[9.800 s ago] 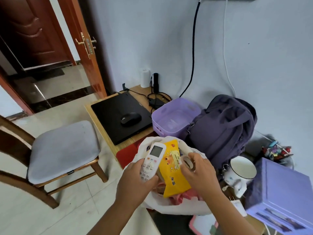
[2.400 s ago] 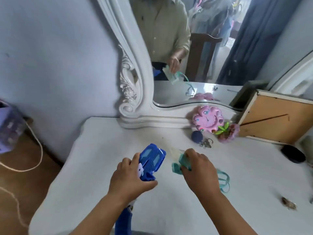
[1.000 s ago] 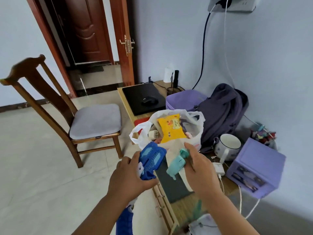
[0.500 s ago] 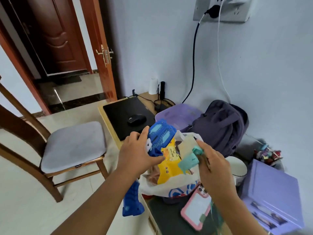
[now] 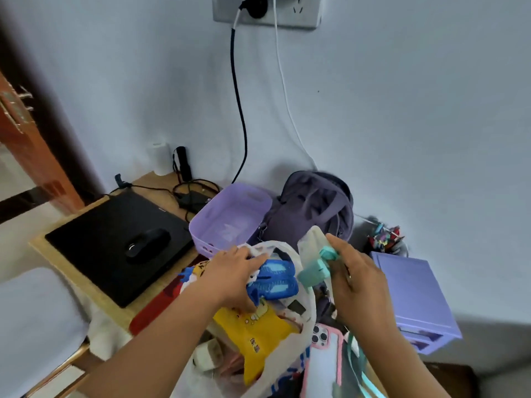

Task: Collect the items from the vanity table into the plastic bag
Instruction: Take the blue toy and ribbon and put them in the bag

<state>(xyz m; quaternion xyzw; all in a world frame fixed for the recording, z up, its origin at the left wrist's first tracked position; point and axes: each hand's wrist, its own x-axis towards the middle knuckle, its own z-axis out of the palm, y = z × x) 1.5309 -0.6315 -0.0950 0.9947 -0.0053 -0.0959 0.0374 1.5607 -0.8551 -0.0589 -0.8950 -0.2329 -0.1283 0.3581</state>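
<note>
The white plastic bag (image 5: 304,317) stands open on the desk, low in the middle of the view. Inside lie a yellow packet (image 5: 253,328) and other small items. My left hand (image 5: 230,274) grips a blue plastic toy (image 5: 274,280) and holds it over the bag's mouth. My right hand (image 5: 359,280) pinches a teal holder with a pale clear sleeve (image 5: 314,259) just right of the bag's rim; a teal strap (image 5: 359,366) hangs below my wrist.
Behind the bag stand a purple basket (image 5: 232,216) and a dark purple backpack (image 5: 313,208). A black laptop with a mouse (image 5: 120,239) lies at left, a purple drawer box (image 5: 413,297) at right. A pink-cased phone (image 5: 324,360) lies beside the bag. Cables hang from the wall socket (image 5: 267,10).
I have leaned closer over the bag. My left hand lowered the blue toy into the bag's mouth. My right hand carried the teal holder to the bag's right rim.
</note>
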